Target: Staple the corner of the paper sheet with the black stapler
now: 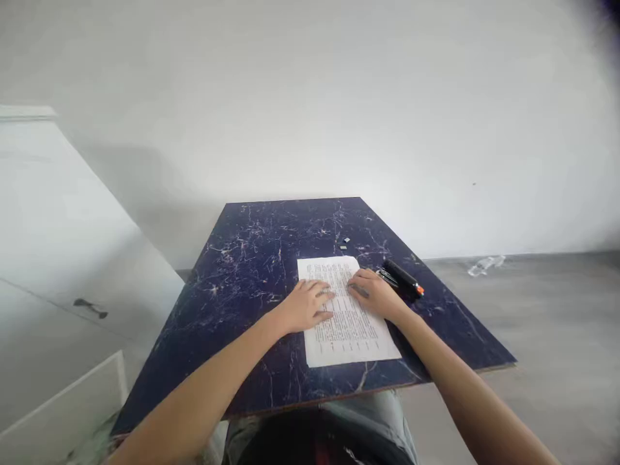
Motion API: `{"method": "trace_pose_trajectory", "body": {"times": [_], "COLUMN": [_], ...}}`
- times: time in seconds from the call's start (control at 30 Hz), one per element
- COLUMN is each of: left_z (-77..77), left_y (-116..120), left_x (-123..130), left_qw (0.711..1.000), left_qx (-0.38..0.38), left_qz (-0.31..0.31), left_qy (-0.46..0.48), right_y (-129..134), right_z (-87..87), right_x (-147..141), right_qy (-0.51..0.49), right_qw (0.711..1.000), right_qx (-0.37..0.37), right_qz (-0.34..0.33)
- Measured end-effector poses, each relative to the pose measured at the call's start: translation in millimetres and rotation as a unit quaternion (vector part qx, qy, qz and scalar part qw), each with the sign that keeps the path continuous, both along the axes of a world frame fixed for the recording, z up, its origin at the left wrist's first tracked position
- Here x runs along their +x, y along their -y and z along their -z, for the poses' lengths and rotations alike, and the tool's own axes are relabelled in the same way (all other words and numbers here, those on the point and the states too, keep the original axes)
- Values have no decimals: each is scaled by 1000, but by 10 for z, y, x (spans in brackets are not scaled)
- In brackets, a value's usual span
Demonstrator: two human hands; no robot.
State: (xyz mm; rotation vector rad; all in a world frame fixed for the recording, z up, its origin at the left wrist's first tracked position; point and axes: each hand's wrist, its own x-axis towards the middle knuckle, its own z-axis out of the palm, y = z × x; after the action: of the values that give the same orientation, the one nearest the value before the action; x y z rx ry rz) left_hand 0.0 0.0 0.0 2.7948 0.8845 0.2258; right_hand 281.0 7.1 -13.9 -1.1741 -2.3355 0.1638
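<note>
A white printed sheet (346,316) lies on the dark blue marbled table (252,258) near its front edge. My left hand (309,305) rests flat on the left side of the sheet, fingers spread and pointing right. On the upper right part of the paper lies my right hand (374,292), its fingers a little apart and pointing left, holding nothing that shows. Just right of it is a black case (400,274) with an orange tip at its end.
Two small pieces (343,247) lie beyond the sheet. A pale wall (310,103) stands behind the table. At the left is a white panel (58,258) with a dark handle (90,308). Clear plastic (485,265) lies on the floor at the right.
</note>
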Motion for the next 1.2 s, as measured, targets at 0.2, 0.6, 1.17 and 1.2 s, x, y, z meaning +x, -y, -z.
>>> {"method": "trace_pose_trajectory", "body": {"times": [0.2,0.6,1.17,1.2], "left_z": [-25,-983,-1278,-1246], "left_y": [-1,404,390,308], "left_x": [-15,-141,-606,-715], "left_qw": [1000,999,933,909], "left_qx": [20,8,-131,-148], "left_qz": [-10,-35,-284,-325], "left_qy": [1,3,-181,-213], "right_y": [21,-95,-1159,-1248], "right_z": [-24,-175,-339,-295], "right_x": [-18,-1122,-622,-455], "right_qy": [1,80,-10,5], "right_qw": [1000,984,971,964], "right_qx": [-8,-24,-57,-60], "right_qz": [-13,-158,231,260]}}
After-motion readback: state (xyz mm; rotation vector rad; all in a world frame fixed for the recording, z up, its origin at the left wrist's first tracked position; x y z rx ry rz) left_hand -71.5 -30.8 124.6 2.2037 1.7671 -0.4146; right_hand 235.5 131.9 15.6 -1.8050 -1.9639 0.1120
